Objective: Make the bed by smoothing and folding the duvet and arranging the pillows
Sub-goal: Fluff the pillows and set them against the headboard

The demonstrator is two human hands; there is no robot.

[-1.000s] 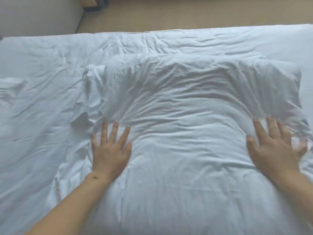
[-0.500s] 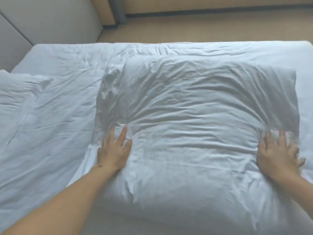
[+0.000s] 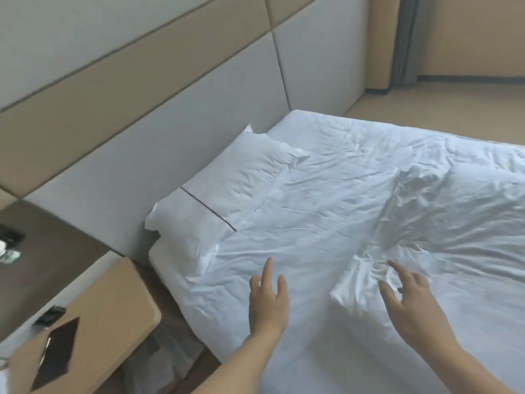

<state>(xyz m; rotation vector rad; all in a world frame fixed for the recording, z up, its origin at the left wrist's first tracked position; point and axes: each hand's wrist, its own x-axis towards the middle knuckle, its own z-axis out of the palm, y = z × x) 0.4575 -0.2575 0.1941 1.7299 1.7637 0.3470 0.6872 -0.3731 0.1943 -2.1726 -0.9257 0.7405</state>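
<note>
Nearest, two bare forearms reaching in from the bottom edge over the white duvet [image 3: 326,211]. Left hand [image 3: 268,304] above the duvet near the bed's near edge, fingers straight and loosely spread, holding nothing; whether touching the cloth, cannot tell. Right hand [image 3: 409,301] just to the right, fingers spread wide and slightly bent, tips blurred, at the near left corner of a pillow [image 3: 443,223]; holding nothing plainly, contact with the case not clear. That pillow lying flat on top of the duvet, crumpled, running off toward the right edge.

To the left, below the bed's edge, a tan nightstand [image 3: 93,322] with a dark diamond-shaped card [image 3: 58,355] and a small black object [image 3: 49,314] on top. Behind it a dark brown shelf [image 3: 56,251] bearing small blurred items at the left edge.

Farther on, the duvet spread wrinkled across the mattress, covering most of the bed. At the head end, a second pillow [image 3: 224,194] lying against the headboard [image 3: 199,115], partly tucked under the duvet's top edge, with a thin dark stripe across its case.

Beyond, padded wall panels in grey and tan, a tan floor [image 3: 454,106] past the far side of the bed, and a grey curtain [image 3: 406,41] at the upper right.
</note>
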